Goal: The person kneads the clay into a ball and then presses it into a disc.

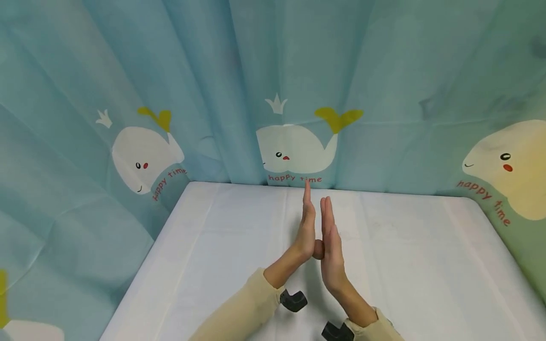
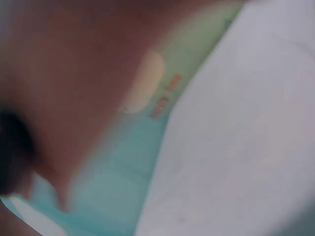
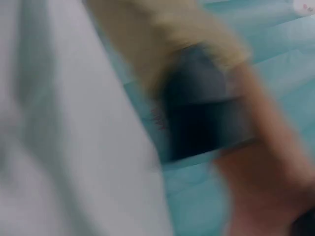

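In the head view a small, round brown ball (image 1: 318, 249) is held between two palms above a white table. The left hand (image 1: 306, 229) presses it from the left, fingers straight and pointing away. From the other side the right hand (image 1: 332, 251) presses its palm against the ball, its fingers straight as well. What the ball is made of cannot be told. Motion blurs both wrist views. A dark round shape (image 2: 12, 152) sits beside the blurred hand (image 2: 74, 83) in the left wrist view. The left hand (image 3: 261, 187) shows in the right wrist view.
The white table (image 1: 230, 227) spreads beneath both hands. Blue-green curtains (image 1: 204, 94) printed with whales hang behind and beside it. Black wrist cameras sit on the left wrist (image 1: 293, 300) and the right wrist (image 1: 338, 331), close to each other.
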A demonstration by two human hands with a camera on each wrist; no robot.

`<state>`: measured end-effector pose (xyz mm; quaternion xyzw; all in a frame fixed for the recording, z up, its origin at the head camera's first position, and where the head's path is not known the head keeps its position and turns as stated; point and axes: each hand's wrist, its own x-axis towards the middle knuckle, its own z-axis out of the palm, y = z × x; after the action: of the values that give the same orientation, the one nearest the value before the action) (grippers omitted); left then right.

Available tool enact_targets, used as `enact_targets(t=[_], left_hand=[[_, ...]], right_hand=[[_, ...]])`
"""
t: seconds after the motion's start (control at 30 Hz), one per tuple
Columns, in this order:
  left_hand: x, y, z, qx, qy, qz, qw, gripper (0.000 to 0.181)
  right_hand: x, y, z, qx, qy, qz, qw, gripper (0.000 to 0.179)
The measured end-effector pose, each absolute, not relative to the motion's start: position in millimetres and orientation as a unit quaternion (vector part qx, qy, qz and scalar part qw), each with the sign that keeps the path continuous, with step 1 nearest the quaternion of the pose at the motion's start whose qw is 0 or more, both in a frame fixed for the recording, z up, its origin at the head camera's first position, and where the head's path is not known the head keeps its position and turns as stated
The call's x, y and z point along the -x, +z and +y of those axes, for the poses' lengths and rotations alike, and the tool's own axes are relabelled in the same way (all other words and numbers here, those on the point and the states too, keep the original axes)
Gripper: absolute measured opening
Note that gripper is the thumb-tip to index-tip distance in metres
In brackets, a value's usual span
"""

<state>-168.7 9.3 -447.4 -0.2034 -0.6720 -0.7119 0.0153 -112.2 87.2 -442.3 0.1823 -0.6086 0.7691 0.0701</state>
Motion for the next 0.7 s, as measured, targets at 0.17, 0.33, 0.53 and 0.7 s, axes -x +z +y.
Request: enact_targets(t=[0.17,0.33,0.53,0.7], left_hand=[[152.7,-456.7,18.9,0.219,-0.715,-0.663,-0.029,0.062],[138.9,-443.9,22.9,0.242,-0.730,-0.637,-0.057,0.064],[155.6,-433.4,19.0,0.237,-0.734,-0.636,0.004,0.063],[162.8,-449.2,17.3,0.214,-0.710,-0.671,0.018,0.062]], right_hand=[[133.3,-434.1,102.7,-0.145,0.768,-0.615,0.102,0.056],[152.6,-456.9,114.3,-0.087,0.784,-0.606,0.104,0.055],[131.0,-468.6,97.2,-0.132,0.779,-0.609,0.065,0.057],[118.1,-445.6,94.4,-0.160,0.782,-0.599,0.065,0.057]])
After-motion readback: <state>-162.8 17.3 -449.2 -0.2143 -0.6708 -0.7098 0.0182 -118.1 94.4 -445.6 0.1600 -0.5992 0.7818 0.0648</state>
